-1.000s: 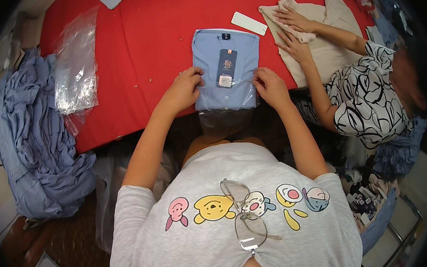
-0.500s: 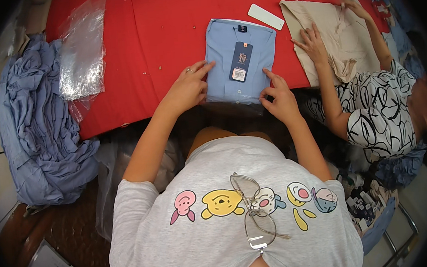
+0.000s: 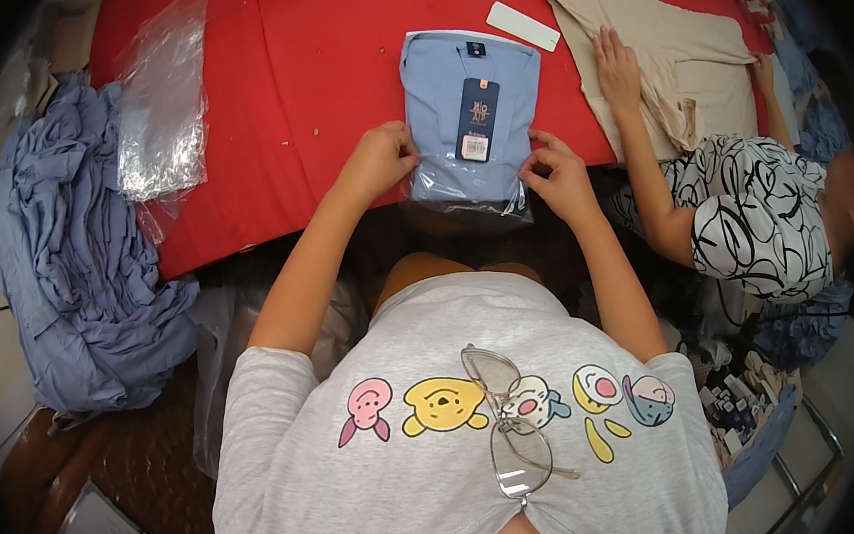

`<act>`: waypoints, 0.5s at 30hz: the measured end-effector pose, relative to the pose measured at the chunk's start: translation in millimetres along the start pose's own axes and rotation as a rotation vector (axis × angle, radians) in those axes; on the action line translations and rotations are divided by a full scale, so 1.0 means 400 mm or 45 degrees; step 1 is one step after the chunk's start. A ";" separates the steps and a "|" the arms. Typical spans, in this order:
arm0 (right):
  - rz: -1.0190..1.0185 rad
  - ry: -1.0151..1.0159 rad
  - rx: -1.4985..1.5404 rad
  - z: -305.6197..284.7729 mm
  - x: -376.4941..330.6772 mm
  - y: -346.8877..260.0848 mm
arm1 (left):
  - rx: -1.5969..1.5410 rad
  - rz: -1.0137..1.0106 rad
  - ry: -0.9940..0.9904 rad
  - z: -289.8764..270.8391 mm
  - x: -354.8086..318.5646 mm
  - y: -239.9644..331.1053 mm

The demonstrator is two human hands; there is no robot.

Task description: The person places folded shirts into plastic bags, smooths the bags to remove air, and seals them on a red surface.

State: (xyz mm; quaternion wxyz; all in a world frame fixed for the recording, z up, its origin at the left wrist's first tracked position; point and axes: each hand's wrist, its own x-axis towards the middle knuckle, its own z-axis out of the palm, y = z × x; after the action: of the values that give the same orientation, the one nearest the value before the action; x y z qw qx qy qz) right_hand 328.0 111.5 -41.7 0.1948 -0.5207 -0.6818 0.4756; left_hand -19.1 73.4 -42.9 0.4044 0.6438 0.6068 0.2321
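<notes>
A folded light-blue shirt (image 3: 424,102) lies on the red-covered table in front of me. It bears a dark-blue hang tag (image 3: 480,112) on a cord, with a pale sticker at its lower end. A clear plastic bag (image 3: 451,187) covers the shirt's near end and droops past the table edge. At the bag's left side my left hand (image 3: 381,162) is closed, its fingertips pinching the film. My right hand (image 3: 557,178) pinches the opposite side of the bag between thumb and fingers, with the index finger along the shirt's edge.
Clear plastic bags (image 3: 166,107) lie on the red cloth (image 3: 301,66) at left. Beside the table hangs a heap of blue garments (image 3: 75,255). A white strip (image 3: 522,26) lies beyond the shirt. At right, a co-worker's hand (image 3: 618,71) rests on a beige garment (image 3: 705,44).
The shirt has shifted slightly away and left, and more of the bag shows over its near end. My left fingers have drawn in to a pinch. The co-worker's beige garment is spread flatter.
</notes>
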 end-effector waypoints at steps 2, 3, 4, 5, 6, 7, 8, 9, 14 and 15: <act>-0.217 0.008 -0.175 0.015 -0.014 0.001 | -0.124 -0.221 -0.106 0.021 -0.041 0.050; -0.326 0.005 -0.262 0.028 -0.025 0.000 | -0.060 -0.180 -0.081 0.035 -0.064 0.048; -0.319 -0.004 -0.254 0.040 -0.037 -0.002 | 0.003 -0.142 -0.055 0.050 -0.089 0.037; -0.289 0.050 -0.268 0.049 -0.050 0.000 | 0.066 -0.104 -0.029 0.062 -0.113 0.026; -0.258 0.101 -0.279 0.062 -0.062 0.002 | 0.093 -0.112 0.008 0.060 -0.140 0.026; -0.226 0.151 -0.290 0.071 -0.073 0.004 | 0.167 -0.087 0.021 0.057 -0.166 0.026; -0.223 0.158 -0.289 0.075 -0.084 0.006 | 0.240 -0.061 0.032 0.054 -0.191 0.028; -0.226 0.164 -0.284 0.079 -0.096 0.008 | 0.319 -0.039 0.048 0.052 -0.213 0.030; -0.223 0.098 -0.333 0.068 -0.085 -0.001 | 0.260 -0.098 0.130 0.065 -0.258 0.013; -0.208 0.085 -0.360 0.062 -0.072 -0.016 | 0.246 -0.125 0.140 0.067 -0.255 0.010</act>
State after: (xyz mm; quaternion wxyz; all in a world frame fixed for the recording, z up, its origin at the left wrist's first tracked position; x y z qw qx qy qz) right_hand 316.9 74.5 -41.2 0.1801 -0.5013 -0.7750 0.3399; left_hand -11.6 -31.5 -35.2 0.3175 0.6354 0.6785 0.1874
